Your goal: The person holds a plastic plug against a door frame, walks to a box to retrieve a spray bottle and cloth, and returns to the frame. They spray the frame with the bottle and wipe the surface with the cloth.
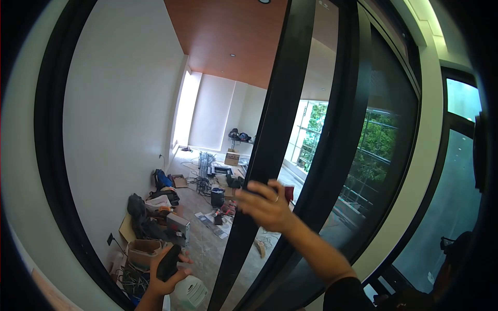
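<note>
My left hand [161, 282], low in the view, is closed around the black upper part [168, 263] of what looks like a bottle. A pale, translucent body [192, 293] shows just below my fingers. My right hand [267, 207], blurred and with a ring on one finger, reaches across the upright black door frame [277, 98]. Its fingers are bent over a dark red piece of cloth [289, 194], which sticks out on the right; the rest of the cloth is hidden.
Glass panels [373, 150] stand right of the frame. Beyond it, bags [137, 210], an open cardboard box [144, 251], cables [136, 280], a dark bucket [217, 197] and tools lie on the floor. A person [456, 264] is partly visible at the lower right.
</note>
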`<state>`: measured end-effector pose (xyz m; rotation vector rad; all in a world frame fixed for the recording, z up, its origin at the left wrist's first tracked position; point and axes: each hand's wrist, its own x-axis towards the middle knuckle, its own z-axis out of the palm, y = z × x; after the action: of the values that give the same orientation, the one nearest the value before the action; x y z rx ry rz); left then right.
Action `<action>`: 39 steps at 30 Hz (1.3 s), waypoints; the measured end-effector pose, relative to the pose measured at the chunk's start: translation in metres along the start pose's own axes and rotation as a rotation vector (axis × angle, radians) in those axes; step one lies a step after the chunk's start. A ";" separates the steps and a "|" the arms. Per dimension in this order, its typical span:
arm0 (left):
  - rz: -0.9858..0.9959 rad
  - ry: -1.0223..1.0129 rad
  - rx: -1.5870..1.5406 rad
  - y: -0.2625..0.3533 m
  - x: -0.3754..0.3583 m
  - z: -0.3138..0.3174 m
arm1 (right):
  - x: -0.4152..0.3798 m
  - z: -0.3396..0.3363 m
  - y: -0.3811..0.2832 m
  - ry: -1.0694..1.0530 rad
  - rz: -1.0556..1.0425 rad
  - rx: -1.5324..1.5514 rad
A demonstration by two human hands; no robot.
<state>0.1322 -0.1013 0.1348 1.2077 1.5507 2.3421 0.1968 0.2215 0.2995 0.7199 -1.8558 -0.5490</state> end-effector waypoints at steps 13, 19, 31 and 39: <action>0.487 -0.072 0.355 0.199 0.158 0.094 | -0.073 -0.030 -0.119 0.202 0.916 0.705; 0.497 -0.111 0.273 0.262 0.223 0.116 | -0.127 -0.030 -0.155 0.037 1.072 0.922; 0.030 -0.065 0.579 0.092 0.003 0.096 | -0.008 -0.051 -0.192 0.975 1.647 2.077; -0.446 -0.168 0.005 -0.009 -0.082 0.097 | -0.096 -0.038 -0.320 0.847 1.883 1.255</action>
<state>0.2476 -0.0630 0.0986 0.9123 1.5729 1.9056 0.3338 0.0574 0.0399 -0.3261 -1.0719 1.8877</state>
